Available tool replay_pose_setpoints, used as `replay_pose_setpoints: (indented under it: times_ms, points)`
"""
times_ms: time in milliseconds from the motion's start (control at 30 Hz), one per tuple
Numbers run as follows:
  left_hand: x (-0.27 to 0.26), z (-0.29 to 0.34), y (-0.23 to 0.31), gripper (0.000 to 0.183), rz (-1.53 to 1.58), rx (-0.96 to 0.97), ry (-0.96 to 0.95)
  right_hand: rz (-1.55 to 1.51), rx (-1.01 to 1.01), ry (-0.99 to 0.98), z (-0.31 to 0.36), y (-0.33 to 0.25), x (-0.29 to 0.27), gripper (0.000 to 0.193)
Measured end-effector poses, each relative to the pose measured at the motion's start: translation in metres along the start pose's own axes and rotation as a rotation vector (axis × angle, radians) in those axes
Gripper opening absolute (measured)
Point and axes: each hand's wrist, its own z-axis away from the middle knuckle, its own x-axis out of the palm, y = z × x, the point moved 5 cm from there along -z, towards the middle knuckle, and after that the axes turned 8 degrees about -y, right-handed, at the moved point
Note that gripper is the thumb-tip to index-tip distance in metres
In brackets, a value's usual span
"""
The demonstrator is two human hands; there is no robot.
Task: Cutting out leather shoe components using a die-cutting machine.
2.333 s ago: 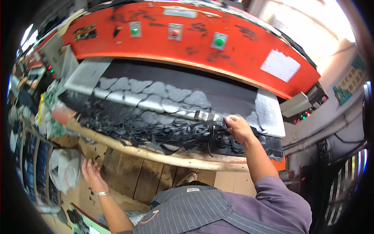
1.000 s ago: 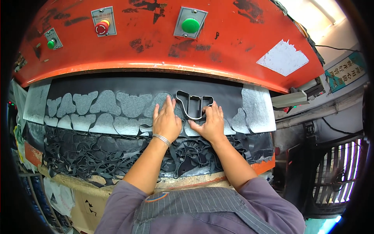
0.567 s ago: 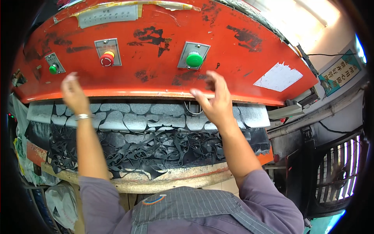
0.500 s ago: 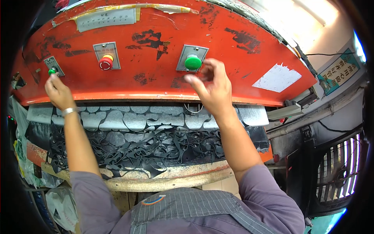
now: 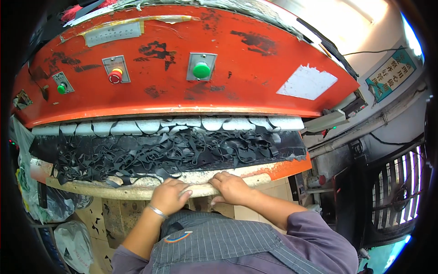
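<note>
A small green push button (image 5: 61, 89) sits leftmost on the orange press (image 5: 150, 98), then a red stop button (image 5: 115, 76). The left hand (image 5: 169, 196) bends its fingers over the pale wooden rail (image 5: 100, 189) along the press's front edge, just below tangled black offcuts (image 5: 182, 148). Rightward, the right hand (image 5: 231, 188) curls over it too; whether these 2 hands squeeze, I can't tell. Farther right: a torn white sheet (image 5: 306, 82).
</note>
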Motion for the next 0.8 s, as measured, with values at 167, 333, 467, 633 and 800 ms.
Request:
replay_pose_setpoints:
  times_ms: [167, 333, 467, 633, 800]
  points:
    - [0.01, -0.009, 0.015, 0.019, -0.114, -0.151, 0.13, 0.133, 0.171, 0.056, -0.001, 0.009, 0.004, 0.047]
    - [0.005, -0.014, 0.016, 0.017, -0.129, -0.132, 0.155, 0.155, 0.137, -0.01, -0.01, 0.018, -0.012, 0.041]
    - [0.0, -0.013, 0.009, 0.018, -0.066, -0.17, 0.051, 0.003, -0.098, -0.34, -0.057, 0.041, -0.071, 0.026]
    - [-0.028, -0.074, 0.008, 0.007, 0.2, -0.285, 0.042, 0.612, -0.49, 0.268, -0.188, 0.127, -0.142, 0.019]
    - [-0.05, -0.155, -0.004, 0.009, 0.093, -0.055, 0.215, 0.609, -0.672, -0.214, -0.263, 0.157, -0.109, 0.018]
